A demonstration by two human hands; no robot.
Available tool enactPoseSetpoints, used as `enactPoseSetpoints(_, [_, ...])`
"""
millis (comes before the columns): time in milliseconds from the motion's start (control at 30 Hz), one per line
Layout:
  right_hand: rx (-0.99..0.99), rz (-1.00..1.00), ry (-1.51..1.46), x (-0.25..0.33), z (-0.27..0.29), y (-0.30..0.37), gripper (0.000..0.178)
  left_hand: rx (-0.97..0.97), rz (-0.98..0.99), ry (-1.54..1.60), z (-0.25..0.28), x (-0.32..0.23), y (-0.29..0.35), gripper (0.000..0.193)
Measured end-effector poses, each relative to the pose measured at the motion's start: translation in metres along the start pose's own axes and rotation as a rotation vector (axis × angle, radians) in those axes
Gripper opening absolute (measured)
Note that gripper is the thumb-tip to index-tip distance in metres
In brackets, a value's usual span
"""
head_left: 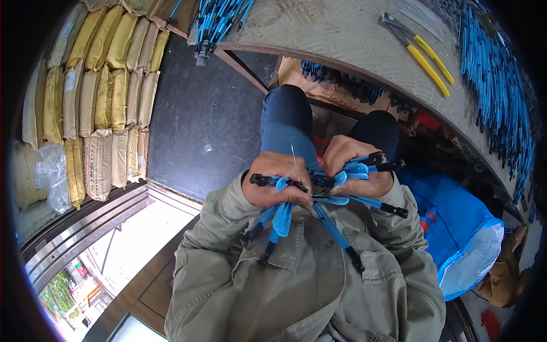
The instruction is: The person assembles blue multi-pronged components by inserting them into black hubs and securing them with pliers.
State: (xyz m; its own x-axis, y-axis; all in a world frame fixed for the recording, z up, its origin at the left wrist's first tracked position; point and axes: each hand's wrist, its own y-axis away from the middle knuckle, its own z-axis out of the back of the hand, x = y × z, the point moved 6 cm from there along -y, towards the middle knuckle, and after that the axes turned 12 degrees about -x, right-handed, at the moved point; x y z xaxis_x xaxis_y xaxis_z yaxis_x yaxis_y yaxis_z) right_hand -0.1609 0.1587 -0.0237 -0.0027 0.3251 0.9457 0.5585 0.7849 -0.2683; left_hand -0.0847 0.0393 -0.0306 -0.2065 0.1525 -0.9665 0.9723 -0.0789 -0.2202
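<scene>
Over my lap, my left hand (279, 179) and my right hand (359, 171) are both closed on an umbrella frame (333, 225), its blue ribs with black ends splaying out around my fingers. Between the two hands the ribs meet at a dark hub, which my thumbs and fingers partly cover. A thin, bright wire (293, 149) sticks up beside my left hand and seems to run down to the hub. Short, light-blue rib pieces (282, 219) hang below my left hand, and more fan out around my right fingers.
On the workbench (319, 31) lie yellow-handled pliers (421, 54) and a big heap of blue ribs (496, 91). A blue bundle (219, 23) stands at its left corner. Stacked paper-wrapped packs (94, 97) line the left side. A blue bag (456, 228) sits by my right arm.
</scene>
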Motion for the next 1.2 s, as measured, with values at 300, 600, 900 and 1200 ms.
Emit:
enactPoseSetpoints(300, [0.013, -0.027, 0.045, 0.0, 0.0, 0.0, 0.02, -0.406, -0.101, -0.317, -0.017, -0.012, 0.02, 0.02])
enactPoseSetpoints(600, [0.08, -0.035, 0.005, 0.001, 0.001, -0.002, 0.024, -0.557, -0.108, -0.376, -0.025, -0.014, 0.022, 0.016])
enactPoseSetpoints(900, [-0.009, -0.311, 0.123, 0.015, 0.0, -0.014, 0.019, -0.537, -0.109, -0.364, -0.028, -0.01, 0.016, 0.018])
enactPoseSetpoints(1200, [0.0, -0.249, 0.345, 0.021, -0.001, -0.012, 0.01, -0.475, 0.001, -0.301, -0.025, -0.001, 0.017, 0.02])
